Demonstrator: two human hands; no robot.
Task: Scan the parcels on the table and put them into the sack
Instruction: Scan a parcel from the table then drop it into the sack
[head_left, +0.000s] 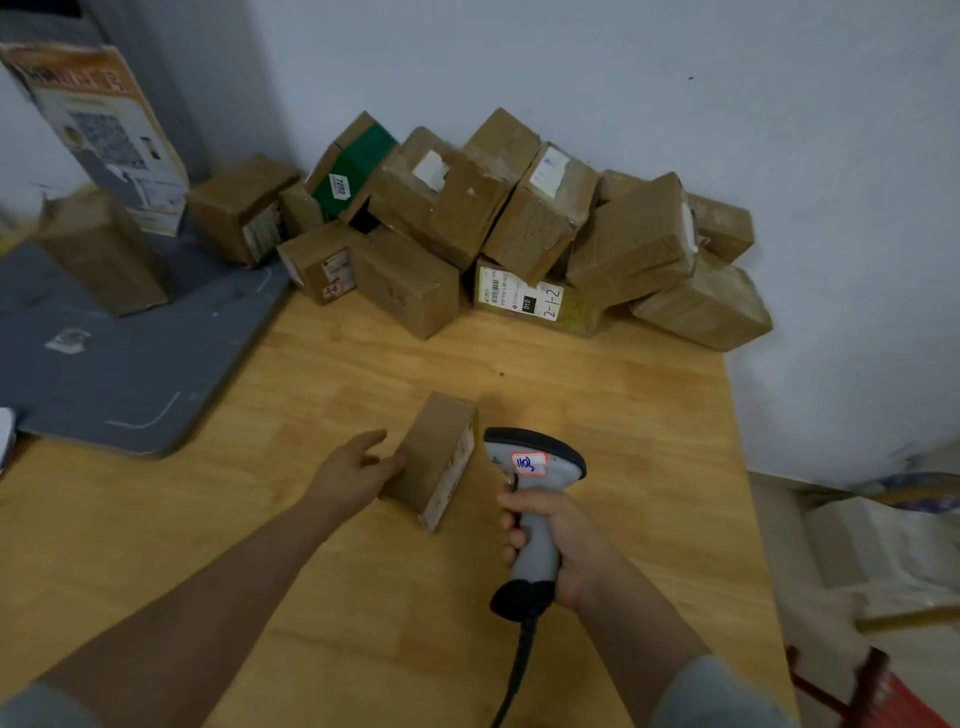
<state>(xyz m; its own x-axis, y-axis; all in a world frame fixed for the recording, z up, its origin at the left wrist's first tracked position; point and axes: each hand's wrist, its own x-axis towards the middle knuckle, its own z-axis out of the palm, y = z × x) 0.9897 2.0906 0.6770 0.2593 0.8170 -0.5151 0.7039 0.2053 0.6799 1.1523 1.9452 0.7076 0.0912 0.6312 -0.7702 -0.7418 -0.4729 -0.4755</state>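
A small brown cardboard parcel (434, 457) stands tilted on the wooden table (649, 415), its labelled side turned right. My left hand (356, 473) holds it from the left, fingers against its side and lower edge. My right hand (558, 540) grips the handle of a grey and black barcode scanner (535, 467), whose head sits just right of the parcel's label. The scanner's cable runs down toward me. A white sack (878, 551) lies on the floor beyond the table's right edge.
A heap of several brown parcels (519, 228) fills the far side of the table against the wall. A grey mat (130, 374) covers the left part, with a parcel (111, 260) and a tall printed carton (104, 135) on it. Something red (898, 696) is at the bottom right.
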